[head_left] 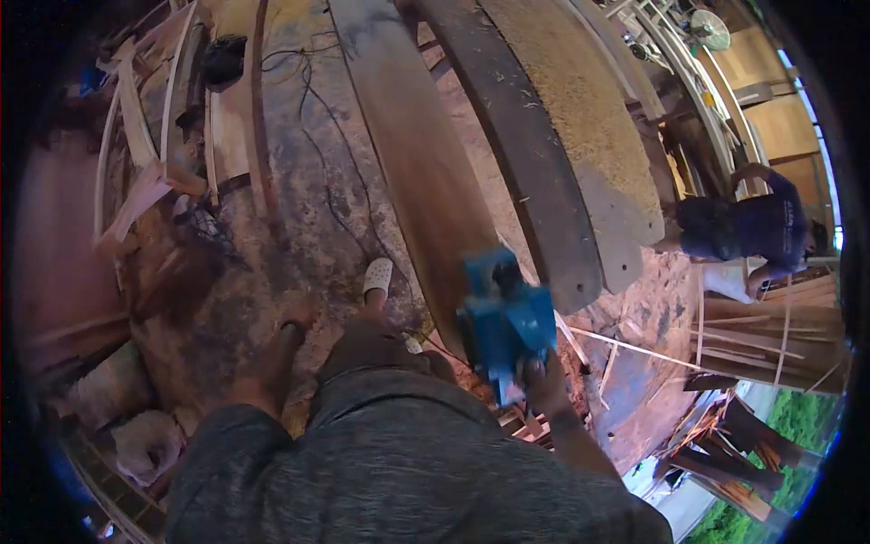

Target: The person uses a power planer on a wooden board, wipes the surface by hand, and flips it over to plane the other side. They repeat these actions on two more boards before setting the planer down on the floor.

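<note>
My right hand is wrapped round the handle of a teal power planer. The tool rests at the near end of a long brown wooden plank and looks slightly blurred. Off to the left of my body, my left hand hangs away from the plank over the dirt floor. Its fingers are dark and smeared, so their pose is unclear. Beside the plank lies a darker board, and beyond it a wide board covered in sawdust.
Black cables trail over the stained floor left of the plank. A person in dark clothes is at the right, near stacked timber. Wood pieces stand at the left, and a fan is at the upper right.
</note>
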Demonstrator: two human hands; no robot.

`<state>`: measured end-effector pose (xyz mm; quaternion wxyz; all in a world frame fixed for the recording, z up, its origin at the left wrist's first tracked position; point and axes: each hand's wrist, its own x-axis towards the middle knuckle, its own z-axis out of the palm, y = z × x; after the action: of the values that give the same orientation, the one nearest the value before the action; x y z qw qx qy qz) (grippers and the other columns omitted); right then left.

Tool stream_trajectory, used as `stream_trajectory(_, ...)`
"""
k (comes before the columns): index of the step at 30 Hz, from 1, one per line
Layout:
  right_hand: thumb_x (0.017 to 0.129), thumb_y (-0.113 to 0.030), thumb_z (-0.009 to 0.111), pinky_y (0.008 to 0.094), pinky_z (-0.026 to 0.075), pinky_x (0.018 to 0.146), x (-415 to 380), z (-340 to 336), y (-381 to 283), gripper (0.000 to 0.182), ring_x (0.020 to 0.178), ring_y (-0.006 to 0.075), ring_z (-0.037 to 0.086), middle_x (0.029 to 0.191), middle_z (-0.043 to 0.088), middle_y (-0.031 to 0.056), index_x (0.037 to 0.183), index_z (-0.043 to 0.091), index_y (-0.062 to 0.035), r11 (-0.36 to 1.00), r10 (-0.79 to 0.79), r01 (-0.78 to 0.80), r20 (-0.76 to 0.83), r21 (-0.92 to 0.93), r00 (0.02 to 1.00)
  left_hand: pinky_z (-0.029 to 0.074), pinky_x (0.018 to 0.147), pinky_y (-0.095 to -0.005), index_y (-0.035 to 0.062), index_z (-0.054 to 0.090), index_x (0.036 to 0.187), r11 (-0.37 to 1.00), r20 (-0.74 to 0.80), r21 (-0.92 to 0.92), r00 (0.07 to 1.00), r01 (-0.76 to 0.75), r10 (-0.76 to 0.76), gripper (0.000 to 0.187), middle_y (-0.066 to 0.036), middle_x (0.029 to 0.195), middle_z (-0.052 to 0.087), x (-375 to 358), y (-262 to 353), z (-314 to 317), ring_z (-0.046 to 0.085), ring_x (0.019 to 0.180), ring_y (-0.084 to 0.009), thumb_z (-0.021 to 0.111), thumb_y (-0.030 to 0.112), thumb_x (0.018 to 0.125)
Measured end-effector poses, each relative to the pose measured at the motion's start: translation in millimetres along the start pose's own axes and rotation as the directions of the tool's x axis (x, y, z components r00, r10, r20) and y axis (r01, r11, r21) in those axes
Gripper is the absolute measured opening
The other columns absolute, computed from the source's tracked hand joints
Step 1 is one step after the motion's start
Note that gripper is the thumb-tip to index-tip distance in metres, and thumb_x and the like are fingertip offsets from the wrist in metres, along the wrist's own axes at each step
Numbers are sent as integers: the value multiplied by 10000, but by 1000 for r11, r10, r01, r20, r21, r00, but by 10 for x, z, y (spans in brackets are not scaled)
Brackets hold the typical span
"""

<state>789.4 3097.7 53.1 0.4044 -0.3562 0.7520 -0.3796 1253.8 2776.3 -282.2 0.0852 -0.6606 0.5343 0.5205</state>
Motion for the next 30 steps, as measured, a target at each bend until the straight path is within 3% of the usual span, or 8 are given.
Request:
stream_trajectory(4, 1079, -346, 530, 438, 506, 708, 1353, 173, -543, 421, 824, 284, 629, 1010, 630, 179, 1311, 536, 5, 989, 96, -83, 107, -120, 990, 564, 811, -485, 58, 673, 1265, 952, -95, 64, 948, -299, 304, 371, -165, 1008, 738, 572, -154, 285, 698, 906, -309, 594, 297, 992)
stream_trajectory(9, 1059, -425, 584, 348, 502, 563, 3312, 773, -1648, 367, 665, 167, 627, 835, 603, 67, 1126, 576, -64, 962, -272, 272, 55, 12, 961, 568, 779, -460, 75, 701, 1234, 948, 68, -255, 975, -188, 211, 294, -139, 964, 742, -406, 970, 231, 691, 835, -286, 566, 185, 997)
stream_trajectory(11, 1026, -351, 586, 407, 525, 618, 4159, 1060, -1891, 318, 728, 234, 665, 921, 640, 133, 1168, 610, -67, 878, -451, 453, 47, -154, 891, 565, 795, -460, 91, 713, 1221, 963, 112, -42, 957, -266, 269, 289, -136, 991, 739, -763, 1217, 24, 690, 869, -283, 576, 196, 990)
stream_trajectory(16, 1057, -357, 534, 379, 534, 617, 5474, 1673, -2280, 337, 688, 196, 665, 801, 654, 84, 1203, 627, -68, 805, -587, 583, 0, -106, 810, 549, 880, -467, 110, 736, 1206, 889, 175, 238, 918, -391, 357, 291, -155, 1119, 734, -45, -233, -4, 688, 1018, -311, 593, 221, 978)
stream_trajectory(18, 1060, -349, 536, 374, 534, 609, 5391, 1749, -2039, 333, 678, 194, 662, 797, 651, 83, 1203, 624, -62, 750, -658, 657, 15, -79, 753, 532, 945, -482, 105, 731, 1220, 601, 209, 634, 856, -487, 473, 304, -178, 1201, 721, -87, -428, -254, 674, 1113, -348, 599, 224, 973)
stream_trajectory(23, 1059, -338, 550, 382, 530, 643, 4175, 1272, -1706, 334, 696, 207, 652, 856, 655, 107, 1213, 605, -47, 770, -602, 609, 97, -190, 792, 527, 963, -502, 102, 696, 1281, 638, 275, 608, 879, -473, 390, 345, -188, 1236, 704, -43, -711, -420, 671, 1125, -369, 587, 224, 977)
stream_trajectory(27, 1084, -412, 507, 439, 507, 787, 1690, 713, -1263, 400, 837, 276, 642, 925, 645, 158, 1231, 565, -45, 983, -104, 120, 119, -136, 987, 505, 1004, -522, 103, 689, 1303, 477, 326, 666, 799, -574, 506, 380, -208, 1248, 698, 139, -747, -207, 657, 1160, -402, 586, 249, 968)
stream_trajectory(30, 1060, -397, 556, 461, 511, 881, 169, 341, -445, 561, 963, 330, 658, 1046, 650, 228, 1449, 456, -6, 991, 33, -11, 157, -135, 987, 559, 927, -458, 76, 629, 1375, 608, 406, 682, 902, -405, 145, 445, -140, 1379, 658, -631, 533, -120, 661, 1121, -272, 692, 261, 975)
